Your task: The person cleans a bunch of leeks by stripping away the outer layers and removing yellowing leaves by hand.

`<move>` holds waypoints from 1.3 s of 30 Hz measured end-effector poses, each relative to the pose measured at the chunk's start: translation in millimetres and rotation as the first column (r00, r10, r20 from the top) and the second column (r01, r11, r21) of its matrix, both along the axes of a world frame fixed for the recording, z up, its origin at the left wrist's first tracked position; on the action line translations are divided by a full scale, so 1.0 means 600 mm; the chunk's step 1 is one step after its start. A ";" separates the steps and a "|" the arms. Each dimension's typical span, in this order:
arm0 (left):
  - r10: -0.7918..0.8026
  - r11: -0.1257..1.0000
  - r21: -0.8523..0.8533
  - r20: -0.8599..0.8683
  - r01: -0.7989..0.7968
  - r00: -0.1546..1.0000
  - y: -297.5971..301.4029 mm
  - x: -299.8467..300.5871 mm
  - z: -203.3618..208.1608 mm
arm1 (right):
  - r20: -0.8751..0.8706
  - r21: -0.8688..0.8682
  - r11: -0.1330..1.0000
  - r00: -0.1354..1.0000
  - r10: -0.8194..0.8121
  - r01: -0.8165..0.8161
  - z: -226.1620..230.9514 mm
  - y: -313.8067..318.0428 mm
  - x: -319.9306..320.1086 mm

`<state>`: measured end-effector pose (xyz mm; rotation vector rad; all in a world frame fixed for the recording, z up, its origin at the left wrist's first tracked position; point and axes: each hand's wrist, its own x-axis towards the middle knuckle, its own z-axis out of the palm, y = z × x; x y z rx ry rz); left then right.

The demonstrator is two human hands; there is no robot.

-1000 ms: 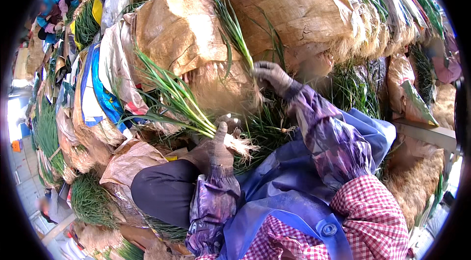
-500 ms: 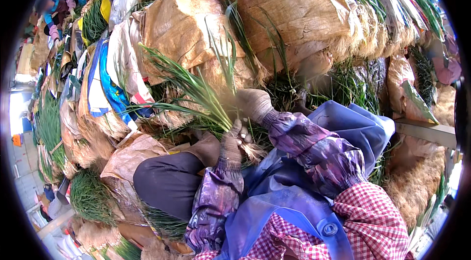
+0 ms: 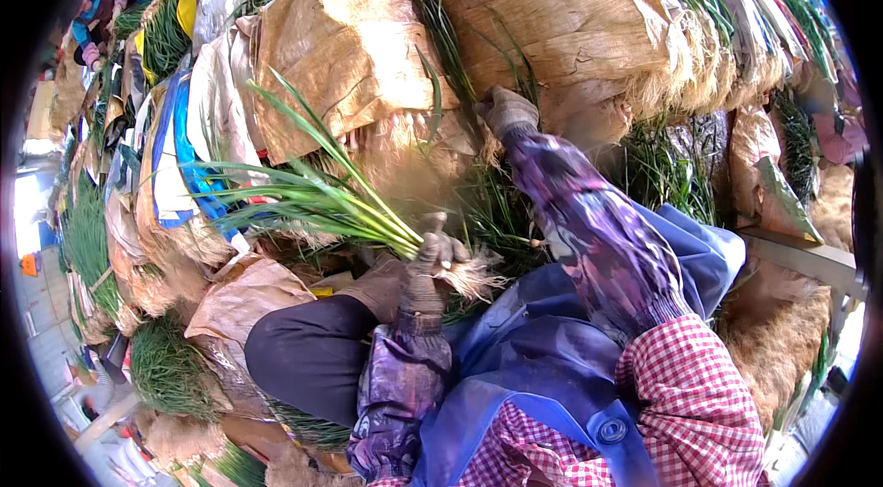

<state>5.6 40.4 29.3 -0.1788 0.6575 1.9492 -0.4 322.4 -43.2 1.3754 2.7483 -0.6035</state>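
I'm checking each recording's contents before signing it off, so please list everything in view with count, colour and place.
Held bunch: one, green with pale roots, left of centre
Leaf cluster: one, dark green, between the tan sheets
Tan sheets: at least two, tan, top centre
Root-fringed bundles: many, green and straw-coloured, all around
Loose greens: uncounted, green, centre
Rail: one, greyish, right
Other person: at least one, blue clothing, upper left
Apron: one, blue, lower centre
Sleeves: two, purple-patterned, lower centre
Left hand: one, grey-brown glove, around the held bunch
Right hand: one, grey-brown glove, by the leaf cluster's lower end
Rim details: too blurred to count
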 end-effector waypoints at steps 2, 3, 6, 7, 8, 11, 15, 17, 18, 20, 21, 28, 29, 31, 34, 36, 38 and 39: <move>-0.109 0.992 0.070 0.040 0.106 0.993 -0.003 -0.002 -0.028 | 0.103 -0.052 0.997 0.993 0.061 -0.056 -0.019 0.025 -0.011; -0.124 0.992 0.019 -0.001 0.124 0.992 -0.005 -0.003 -0.031 | -0.075 -0.273 0.962 0.997 0.003 -0.023 -0.021 0.026 -0.013; -0.143 0.899 -0.425 -0.071 0.100 0.987 -0.021 -0.008 -0.041 | -0.326 -0.816 0.575 0.870 -0.368 -0.063 0.019 -0.009 -0.003; -0.152 0.864 -0.494 -0.073 0.097 0.986 -0.027 -0.008 -0.054 | -0.360 -0.821 0.560 0.861 -0.360 -0.109 0.033 -0.028 0.011; -0.160 0.823 -0.560 -0.069 0.094 0.985 -0.034 -0.007 -0.069 | -0.329 -0.847 0.518 0.883 -0.334 -0.119 0.057 -0.051 0.027; -0.117 0.738 -0.675 -0.131 -0.002 0.985 0.006 -0.001 -0.029 | -0.341 -0.915 0.324 0.887 -0.310 -0.238 0.099 -0.125 0.074; -0.089 0.768 -0.639 -0.046 0.040 0.995 -0.015 0.006 -0.045 | -0.384 -0.830 0.445 0.923 -0.018 -0.336 0.100 -0.205 0.089; -0.072 0.810 -0.584 -0.008 0.053 0.997 -0.013 0.011 -0.032 | -0.442 -0.865 0.339 0.881 -0.170 -0.369 0.092 -0.209 0.090; -0.065 0.831 -0.553 0.010 0.060 0.998 -0.012 0.012 -0.028 | -0.350 -0.906 0.344 0.891 -0.288 -0.245 0.089 -0.210 0.085; -0.078 0.910 -0.405 0.041 0.087 0.996 -0.019 0.014 -0.026 | -0.330 -0.910 0.379 0.851 -0.408 -0.171 0.081 -0.207 0.081; -0.089 0.940 -0.325 0.057 0.103 0.994 -0.019 0.014 -0.024 | -0.305 -0.942 0.270 0.846 -0.438 -0.200 0.076 -0.205 0.081; -0.159 0.982 0.141 0.238 0.128 0.958 -0.026 0.019 -0.003 | -0.148 -0.703 -0.482 0.771 -0.619 -0.522 0.074 -0.221 0.068; -0.169 0.967 0.228 0.247 0.112 0.954 -0.025 0.018 0.009 | -0.139 -0.748 -0.432 0.756 -0.640 -0.504 0.080 -0.226 0.065; -0.107 0.987 -0.087 0.261 0.133 0.959 -0.022 0.015 0.025 | -0.113 -0.858 -0.299 0.720 -0.685 -0.418 0.091 -0.230 0.057; -0.010 0.857 -0.505 0.188 0.106 0.982 -0.001 0.020 0.033 | -0.174 -0.953 -0.036 0.639 -0.749 -0.302 0.075 -0.204 0.067; 0.077 0.870 -0.493 0.104 -0.016 0.992 -0.007 0.016 0.010 | -0.214 -0.966 0.082 0.586 -0.781 -0.244 0.079 -0.172 0.091; 0.147 0.878 -0.464 0.025 -0.119 0.989 -0.004 0.012 -0.013 | -0.416 -0.874 0.434 0.798 -0.436 -0.219 -0.016 -0.143 0.145; 0.182 0.877 -0.450 -0.011 -0.167 0.983 -0.006 0.008 -0.021 | -0.443 -0.724 0.626 0.891 -0.098 -0.291 -0.054 -0.150 0.172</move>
